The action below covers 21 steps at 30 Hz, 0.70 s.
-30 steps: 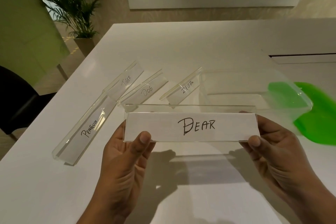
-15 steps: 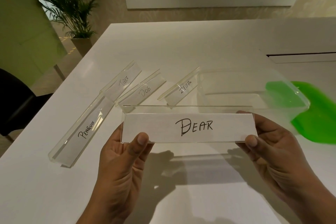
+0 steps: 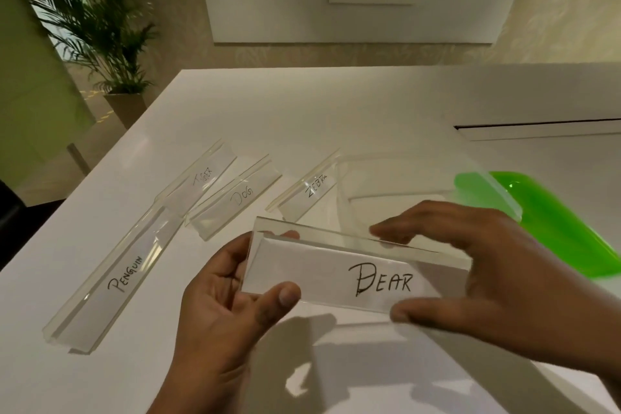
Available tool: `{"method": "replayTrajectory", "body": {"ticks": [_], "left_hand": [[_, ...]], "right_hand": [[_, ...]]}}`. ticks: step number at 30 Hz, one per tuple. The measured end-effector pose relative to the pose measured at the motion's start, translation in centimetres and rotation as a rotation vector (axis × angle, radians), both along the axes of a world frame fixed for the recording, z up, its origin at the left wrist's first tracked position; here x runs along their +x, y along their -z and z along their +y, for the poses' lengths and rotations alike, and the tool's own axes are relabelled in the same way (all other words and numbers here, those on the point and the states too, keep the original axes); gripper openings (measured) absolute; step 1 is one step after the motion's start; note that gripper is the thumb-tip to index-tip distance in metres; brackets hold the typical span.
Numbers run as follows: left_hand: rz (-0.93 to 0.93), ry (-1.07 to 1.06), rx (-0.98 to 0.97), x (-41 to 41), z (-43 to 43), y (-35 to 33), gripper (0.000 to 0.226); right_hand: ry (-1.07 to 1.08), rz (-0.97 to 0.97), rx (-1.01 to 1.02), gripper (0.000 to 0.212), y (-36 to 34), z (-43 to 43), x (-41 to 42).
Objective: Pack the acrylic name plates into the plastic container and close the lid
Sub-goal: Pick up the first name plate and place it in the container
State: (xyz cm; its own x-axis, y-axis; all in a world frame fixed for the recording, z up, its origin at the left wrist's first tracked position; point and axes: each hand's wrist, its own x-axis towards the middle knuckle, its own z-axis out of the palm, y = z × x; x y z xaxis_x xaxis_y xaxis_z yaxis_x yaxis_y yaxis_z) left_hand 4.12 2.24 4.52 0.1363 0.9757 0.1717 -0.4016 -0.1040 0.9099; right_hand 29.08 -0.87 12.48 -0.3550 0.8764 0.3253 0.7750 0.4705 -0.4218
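Both hands hold a clear acrylic name plate marked "DEAR" [image 3: 339, 270] above the white table. My left hand [image 3: 232, 299] pinches its left end with thumb on the front. My right hand [image 3: 480, 276] grips the right part, fingers over the top edge and thumb below. Behind the plate stands the clear plastic container [image 3: 396, 178], open and with nothing in it. Its green lid [image 3: 554, 222] lies to the right. On the table lie the plates "PENGUIN" [image 3: 117, 279], "TIGER" [image 3: 201, 178], "DOG" [image 3: 238, 198] and "ZEBRA" [image 3: 312, 188].
The white table [image 3: 336, 111] has its left edge close to the PENGUIN plate. A slot [image 3: 537, 124] runs across the tabletop at the back right. A potted palm [image 3: 100, 37] stands on the floor beyond the table, and a dark chair [image 3: 13, 222] sits at the left.
The DEAR plate has tilted, its right end lower. My right hand has shifted from the plate's end to a grip over its top edge. The view moved in closer.
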Motion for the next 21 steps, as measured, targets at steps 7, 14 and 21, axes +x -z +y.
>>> {"method": "replayTrajectory", "body": {"ticks": [7, 14, 21], "left_hand": [[0.023, 0.04, 0.067, 1.4, 0.7, -0.3, 0.08], [0.471, -0.045, 0.205, -0.3, 2.7, 2.2, 0.081], [1.432, -0.185, 0.22, -1.7, 4.4, 7.4, 0.1]], "right_hand": [[0.016, -0.206, -0.025, 0.065, -1.0, 0.4, -0.8], [0.118, -0.275, 0.065, 0.057, -2.9, 3.0, 1.0], [0.237, -0.325, 0.044, 0.06, -3.2, 9.0, 4.5]]}}
